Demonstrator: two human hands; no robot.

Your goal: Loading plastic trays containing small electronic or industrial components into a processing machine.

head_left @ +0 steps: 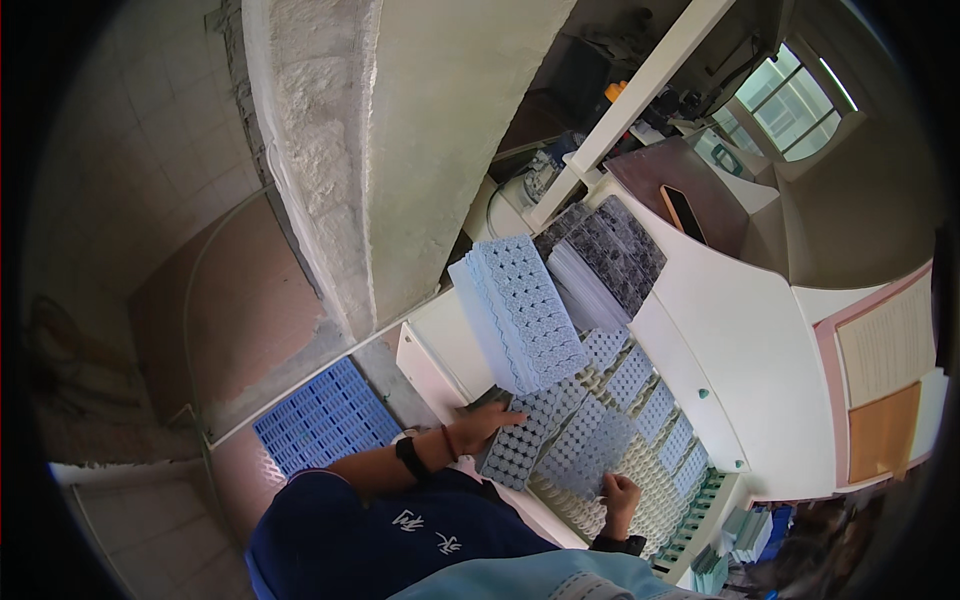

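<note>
- A flat, rectangular, grey-blue panel with rows of round black dots [512,455] lies aslant over the near left part of the cream-coloured, knobbly machine bed [655,490]; its dots form a regular grid.
- The bare left hand [482,424] is at the bed's left edge, its thumb laid over the dotted panel and its fingers clamped on that panel's edge; the fingers underneath are hidden.
- The bare right hand [620,494] is over the bed's near part, fingers curled together at the lower edge of a thin, pale grey-blue, fine-patterned panel [602,452]; whether they grip it I cannot tell.
- One more grey-blue spotted panel [572,434] shows over the bed between these two, making three near the hands.
- Five smaller-looking, pale-blue dotted panels [629,378] form a row along the bed's far side.
- Two stacks stand beyond the bed: one light-blue stack with a lacy pattern and dark star-shaped marks [530,312], and just beside it one stack topped in mottled black and grey [612,250]. Their layers are too fine to count.
- One green toothed strip [702,508] edges the bed's right end.
- One blue plastic slatted pallet [330,418] lies well left of the bed.
- One dark phone with an orange edge [683,214] rests well beyond the bed, on a brown surface [650,172].
</note>
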